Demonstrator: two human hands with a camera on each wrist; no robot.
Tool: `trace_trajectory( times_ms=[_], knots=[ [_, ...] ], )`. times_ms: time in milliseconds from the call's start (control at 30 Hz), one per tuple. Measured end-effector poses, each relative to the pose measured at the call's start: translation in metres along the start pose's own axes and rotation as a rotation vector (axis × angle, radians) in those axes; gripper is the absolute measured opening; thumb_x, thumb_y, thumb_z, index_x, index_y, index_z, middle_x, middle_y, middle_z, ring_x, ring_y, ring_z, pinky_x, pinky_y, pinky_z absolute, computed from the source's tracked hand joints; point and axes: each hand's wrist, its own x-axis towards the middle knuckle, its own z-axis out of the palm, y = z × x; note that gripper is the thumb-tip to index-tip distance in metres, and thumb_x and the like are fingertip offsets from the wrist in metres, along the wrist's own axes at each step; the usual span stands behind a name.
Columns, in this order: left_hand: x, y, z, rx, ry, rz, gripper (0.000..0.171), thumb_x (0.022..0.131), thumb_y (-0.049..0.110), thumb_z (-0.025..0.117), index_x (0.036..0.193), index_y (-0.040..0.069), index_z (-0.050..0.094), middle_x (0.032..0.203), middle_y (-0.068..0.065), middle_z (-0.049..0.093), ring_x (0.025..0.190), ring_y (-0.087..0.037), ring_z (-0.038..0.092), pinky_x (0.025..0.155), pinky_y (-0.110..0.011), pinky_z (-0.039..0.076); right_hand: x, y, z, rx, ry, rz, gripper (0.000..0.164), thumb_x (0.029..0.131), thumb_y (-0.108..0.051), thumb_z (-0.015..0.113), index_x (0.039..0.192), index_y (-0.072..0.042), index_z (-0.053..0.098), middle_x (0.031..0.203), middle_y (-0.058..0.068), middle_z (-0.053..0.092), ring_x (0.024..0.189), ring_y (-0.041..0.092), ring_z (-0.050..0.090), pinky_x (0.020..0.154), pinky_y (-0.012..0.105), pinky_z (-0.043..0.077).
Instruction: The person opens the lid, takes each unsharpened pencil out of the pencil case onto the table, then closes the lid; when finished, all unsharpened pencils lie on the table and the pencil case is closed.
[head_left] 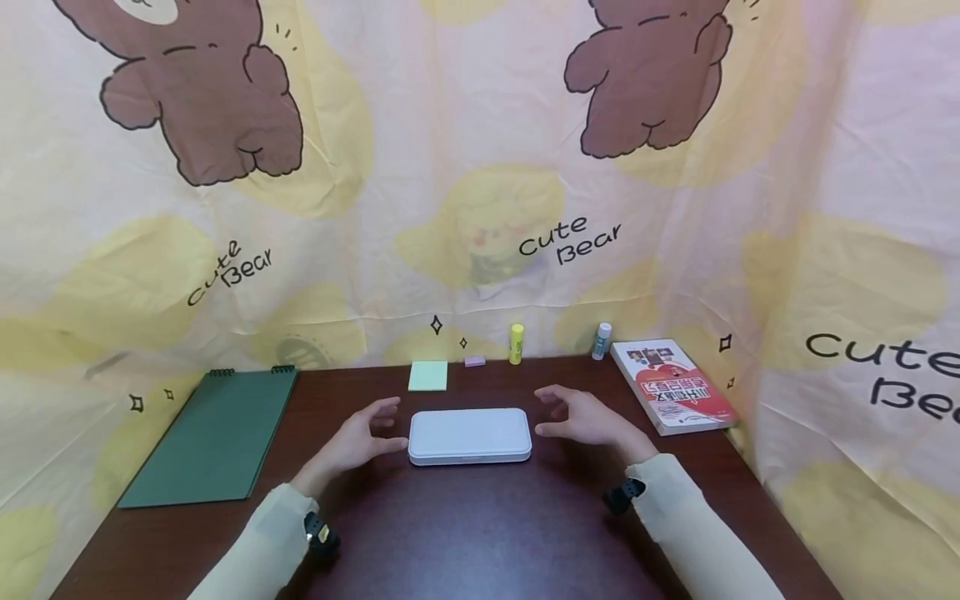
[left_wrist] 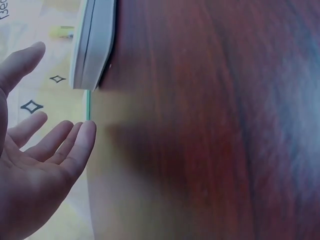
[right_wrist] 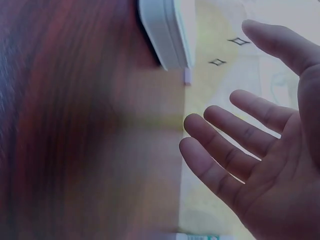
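A white, flat case with rounded corners (head_left: pixel 469 433) lies on the dark wooden table, its lid closed. My left hand (head_left: pixel 362 435) is at the case's left end, thumb tip close to its corner and fingers loosely extended. On the opposite side my right hand (head_left: pixel 583 419) hovers by the right end, fingers spread and apart from the case. In the left wrist view the hand (left_wrist: pixel 47 165) shows an empty palm beside the case's end (left_wrist: pixel 92 50). The right wrist view likewise has an empty palm and straight fingers (right_wrist: pixel 225 155) near the case (right_wrist: pixel 167 35).
At the back stand a yellow glue stick (head_left: pixel 516 344) and a white-capped glue stick (head_left: pixel 601 342). Between hands and curtain lie a pale green note pad (head_left: pixel 427 376) and a small purple block (head_left: pixel 475 361). A green spiral notebook (head_left: pixel 213 437) lies left, a red-and-white book (head_left: pixel 675 386) right.
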Motion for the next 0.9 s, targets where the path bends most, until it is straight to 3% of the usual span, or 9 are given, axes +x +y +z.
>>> trace_trajectory(
  times_ms=[567, 733, 900],
  knots=[
    [0.005, 0.001, 0.020, -0.001, -0.050, -0.032, 0.091, 0.076, 0.036, 0.087, 0.153, 0.017, 0.040, 0.151, -0.005, 0.051, 0.121, -0.024, 0.062, 0.101, -0.048, 0.049, 0.009, -0.005, 0.026, 0.004, -0.032, 0.019, 0.081, 0.075, -0.041, 0.087, 0.145, -0.022, 0.050, 0.140, 0.003, 0.059, 0.109, 0.022, 0.061, 0.089, 0.043, 0.055],
    [0.006, 0.002, 0.024, -0.007, -0.062, 0.004, 0.091, 0.075, 0.029, 0.088, 0.151, 0.012, 0.043, 0.144, -0.010, 0.056, 0.114, -0.023, 0.066, 0.096, -0.044, 0.052, 0.011, -0.006, 0.030, -0.005, -0.049, 0.020, 0.080, 0.075, -0.040, 0.086, 0.145, -0.024, 0.051, 0.137, 0.000, 0.059, 0.107, 0.020, 0.061, 0.088, 0.041, 0.054],
    [0.008, 0.002, 0.027, -0.016, -0.067, -0.014, 0.093, 0.071, 0.025, 0.091, 0.151, 0.014, 0.044, 0.136, -0.011, 0.061, 0.109, -0.021, 0.065, 0.088, -0.035, 0.052, 0.013, -0.008, 0.032, -0.008, -0.061, 0.004, 0.078, 0.076, -0.036, 0.087, 0.144, -0.023, 0.052, 0.128, 0.001, 0.063, 0.105, 0.019, 0.061, 0.087, 0.039, 0.053]
  ],
)
